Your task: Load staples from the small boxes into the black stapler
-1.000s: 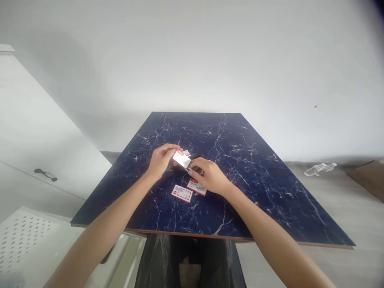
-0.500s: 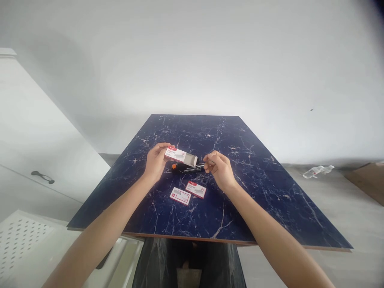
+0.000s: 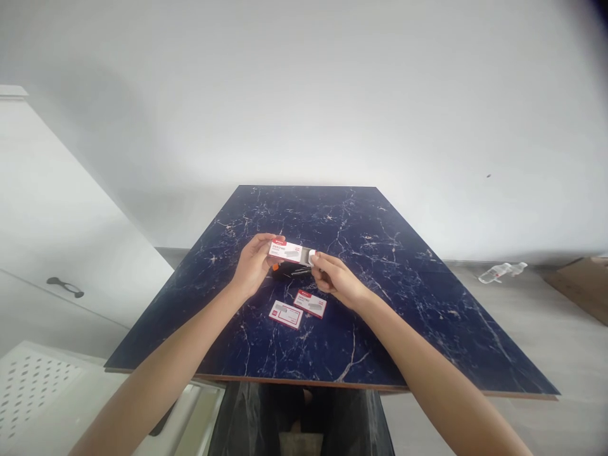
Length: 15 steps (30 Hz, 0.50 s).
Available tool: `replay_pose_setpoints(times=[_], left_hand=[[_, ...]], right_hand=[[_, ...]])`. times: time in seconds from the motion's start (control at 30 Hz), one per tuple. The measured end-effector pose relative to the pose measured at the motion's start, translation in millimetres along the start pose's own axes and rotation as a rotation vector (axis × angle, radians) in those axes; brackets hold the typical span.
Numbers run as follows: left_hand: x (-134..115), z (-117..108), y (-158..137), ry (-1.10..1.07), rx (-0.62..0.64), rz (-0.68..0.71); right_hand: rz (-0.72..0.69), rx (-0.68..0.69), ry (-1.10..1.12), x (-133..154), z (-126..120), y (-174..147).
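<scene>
A small red-and-white staple box (image 3: 285, 251) is held above the table by my left hand (image 3: 249, 267), whose fingers close around its left end. Its inner tray (image 3: 305, 256) sticks partly out on the right. My right hand (image 3: 336, 278) pinches the tray's outer end between thumb and fingers. Below the box lies a black stapler (image 3: 284, 271) with an orange part and thin metal pieces showing, mostly hidden by the box and my right hand. Two more flat red-and-white boxes, one upper right (image 3: 310, 304) and one lower left (image 3: 285, 314), rest nearer to me.
The dark blue marble-patterned table (image 3: 403, 316) stands against a white wall. On the left is a white cabinet (image 3: 71, 209) with a dark handle. Clear plastic bottles (image 3: 502, 272) and a cardboard box (image 3: 582, 285) are on the floor at right.
My right hand has moved left, from beside the stapler to the tray's end, and now grips it. The tray sticks out less than before. My left hand still holds the box.
</scene>
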<state>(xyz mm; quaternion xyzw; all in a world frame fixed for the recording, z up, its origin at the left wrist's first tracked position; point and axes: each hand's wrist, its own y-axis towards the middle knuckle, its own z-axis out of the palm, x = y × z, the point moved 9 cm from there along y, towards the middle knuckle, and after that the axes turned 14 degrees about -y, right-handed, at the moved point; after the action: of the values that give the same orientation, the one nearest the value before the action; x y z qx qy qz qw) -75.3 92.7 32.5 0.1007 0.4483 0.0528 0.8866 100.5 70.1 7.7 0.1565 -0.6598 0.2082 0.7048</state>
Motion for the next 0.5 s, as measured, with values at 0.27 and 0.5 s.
replay_pose_setpoints(times=[0.27, 0.5], left_hand=[[22, 18, -13, -0.143, 0.167, -0.311], [13, 32, -21, -0.207, 0.261, -0.359]], right_hand=[[-0.059, 0.081, 0.017, 8, 5, -5], [-0.111, 0.132, 0.042, 7, 6, -3]])
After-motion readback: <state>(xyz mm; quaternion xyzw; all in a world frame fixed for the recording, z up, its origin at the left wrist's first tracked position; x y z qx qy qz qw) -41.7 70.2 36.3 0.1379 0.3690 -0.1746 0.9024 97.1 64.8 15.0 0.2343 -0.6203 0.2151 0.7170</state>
